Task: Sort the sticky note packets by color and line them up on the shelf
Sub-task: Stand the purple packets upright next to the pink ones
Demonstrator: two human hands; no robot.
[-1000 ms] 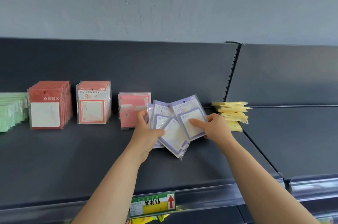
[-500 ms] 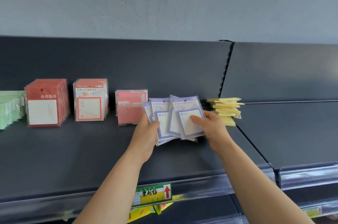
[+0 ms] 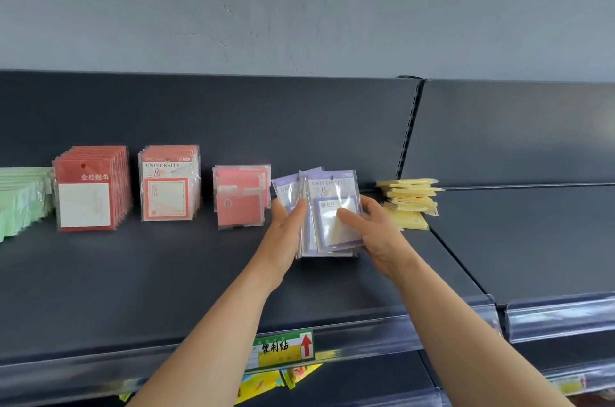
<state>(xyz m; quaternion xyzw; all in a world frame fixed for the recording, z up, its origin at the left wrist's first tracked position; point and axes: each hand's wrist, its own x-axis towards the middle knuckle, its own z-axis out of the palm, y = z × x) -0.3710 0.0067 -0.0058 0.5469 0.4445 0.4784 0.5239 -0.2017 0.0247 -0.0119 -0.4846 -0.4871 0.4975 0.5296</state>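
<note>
Sticky note packets: a bundle of purple packets [image 3: 332, 217] is standing on its lower edge mid-shelf, held between both hands, its top edges fanning unevenly.
Price label [image 3: 283, 348]: a green and yellow tag is sitting on the front rail of the shelf [image 3: 133, 273], nearest the viewer.
Left hand [image 3: 283, 237]: is gripping the bundle's left edge, thumb lying across a front face.
Right hand [image 3: 377, 235]: is pinching the right side, thumb pressing on the front packet.
Neighbours: pink packets [image 3: 241, 197] are leaning just left of the bundle; a loose yellow stack [image 3: 409, 202] is lying just beside the right hand.
Farther rows: orange packets [image 3: 169, 183], red packets [image 3: 90, 188] and green packets [image 3: 20, 200] are standing in separate groups.
Risk, slipping: the glossy sleeves are probably sliding easily, so loosening either grip too soon could let the bundle splay or topple forward.
Risk, bumping: the right hand, pulling away, could knock the untidy yellow stack.
</note>
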